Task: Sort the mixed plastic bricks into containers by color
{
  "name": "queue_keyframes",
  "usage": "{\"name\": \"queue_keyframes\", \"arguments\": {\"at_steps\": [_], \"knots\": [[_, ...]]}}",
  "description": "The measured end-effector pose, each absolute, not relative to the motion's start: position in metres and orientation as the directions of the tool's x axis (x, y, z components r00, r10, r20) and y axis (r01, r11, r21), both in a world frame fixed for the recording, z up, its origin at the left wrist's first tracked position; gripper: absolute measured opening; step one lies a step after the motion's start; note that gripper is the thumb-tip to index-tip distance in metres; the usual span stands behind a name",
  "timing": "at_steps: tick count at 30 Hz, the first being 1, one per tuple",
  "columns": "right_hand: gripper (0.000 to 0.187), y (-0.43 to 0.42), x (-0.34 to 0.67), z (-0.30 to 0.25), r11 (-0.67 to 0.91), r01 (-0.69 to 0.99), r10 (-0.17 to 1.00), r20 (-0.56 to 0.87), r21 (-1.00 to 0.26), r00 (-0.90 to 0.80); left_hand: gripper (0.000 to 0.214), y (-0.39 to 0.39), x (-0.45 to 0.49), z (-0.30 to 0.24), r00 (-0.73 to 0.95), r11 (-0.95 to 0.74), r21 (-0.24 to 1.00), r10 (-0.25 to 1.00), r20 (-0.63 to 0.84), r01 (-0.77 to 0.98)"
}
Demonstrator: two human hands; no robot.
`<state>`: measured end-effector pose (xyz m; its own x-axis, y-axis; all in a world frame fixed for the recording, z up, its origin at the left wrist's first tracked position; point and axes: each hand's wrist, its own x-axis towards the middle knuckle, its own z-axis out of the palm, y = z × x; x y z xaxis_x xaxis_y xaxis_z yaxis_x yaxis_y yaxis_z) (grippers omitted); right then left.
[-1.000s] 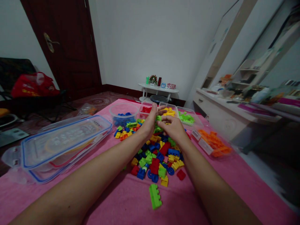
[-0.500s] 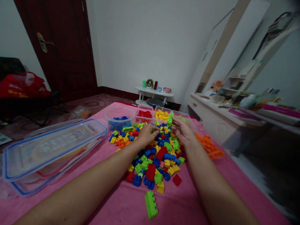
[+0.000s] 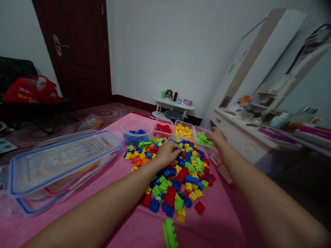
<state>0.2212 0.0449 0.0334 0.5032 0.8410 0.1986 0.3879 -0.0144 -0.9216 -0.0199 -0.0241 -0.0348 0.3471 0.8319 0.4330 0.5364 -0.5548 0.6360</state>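
Observation:
My left hand (image 3: 167,153) rests low over the heap of mixed building blocks (image 3: 182,174), its fingers curled together. A trace of green shows by the fingertips, but what they hold is hidden. Over the clear container of green blocks (image 3: 204,139) at the right back is my right hand (image 3: 216,136), fingers apart and no block visible in them. Beside that container stand one with yellow blocks (image 3: 183,131), one with red blocks (image 3: 163,128) and a round tub with blue blocks (image 3: 137,136). A long green block (image 3: 170,234) lies alone at the near edge.
Stacked clear lidded boxes with blue rims (image 3: 64,165) occupy the left of the pink cloth (image 3: 108,210). Under my right forearm, a clear container with a label (image 3: 221,167) is partly covered. A white dresser (image 3: 232,131) stands to the right, a low white shelf (image 3: 173,102) beyond.
My right hand has moved right from above the heap to the green container, and the green block it held is no longer in its fingers. My left hand stays at the heap.

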Motion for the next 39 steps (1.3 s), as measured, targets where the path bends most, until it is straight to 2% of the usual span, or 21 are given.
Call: {"name": "queue_keyframes", "arguments": {"at_steps": [2,7,11,15,18,20,24,30,32,35,39], "knots": [[0.044,0.037,0.216,0.026,0.022,0.444,0.853,0.248,-0.896,0.458,0.018,-0.025,-0.02,-0.034,0.341,-0.547,0.638,0.837,0.428,0.542],[0.025,0.012,0.191,0.007,0.123,0.533,0.903,0.317,-0.837,0.29,0.018,-0.025,-0.02,-0.034,0.345,-0.544,0.634,0.839,0.421,0.55],[0.024,-0.008,0.185,-0.004,0.207,0.631,0.876,0.428,-0.748,0.221,0.018,-0.024,-0.02,-0.036,0.353,-0.556,0.622,0.831,0.429,0.551],[0.028,-0.025,0.188,-0.014,0.106,0.873,0.84,0.513,-0.477,0.178,0.018,-0.024,-0.02,-0.035,0.341,-0.543,0.625,0.839,0.424,0.561],[0.037,-0.034,0.186,-0.019,-0.019,0.97,0.882,0.452,-0.242,0.13,0.02,-0.025,-0.02,-0.035,0.349,-0.551,0.613,0.834,0.428,0.566],[0.042,-0.037,0.184,-0.019,-0.078,0.983,0.92,0.368,-0.167,0.136,0.022,-0.025,-0.021,-0.036,0.357,-0.561,0.601,0.827,0.434,0.569],[0.032,-0.039,0.184,-0.013,-0.066,0.985,0.954,0.28,-0.157,0.109,0.024,-0.023,-0.021,-0.038,0.375,-0.581,0.571,0.813,0.446,0.58],[0.026,-0.04,0.181,0.003,0.003,0.96,0.948,0.308,-0.281,0.087,0.027,-0.021,-0.021,-0.041,0.408,-0.61,0.5,0.788,0.46,0.615],[0.028,-0.042,0.173,0.005,0.085,0.953,0.957,0.29,-0.29,0.003,0.029,-0.022,-0.021,-0.041,0.423,-0.617,0.478,0.782,0.458,0.625],[0.033,-0.048,0.161,0.004,0.222,0.945,0.962,0.214,-0.239,-0.172,0.03,-0.022,-0.021,-0.041,0.425,-0.609,0.484,0.79,0.442,0.629],[0.044,-0.053,0.152,0.001,0.235,0.953,0.966,0.152,-0.194,-0.208,0.03,-0.022,-0.021,-0.041,0.427,-0.617,0.497,0.785,0.449,0.611]]}}
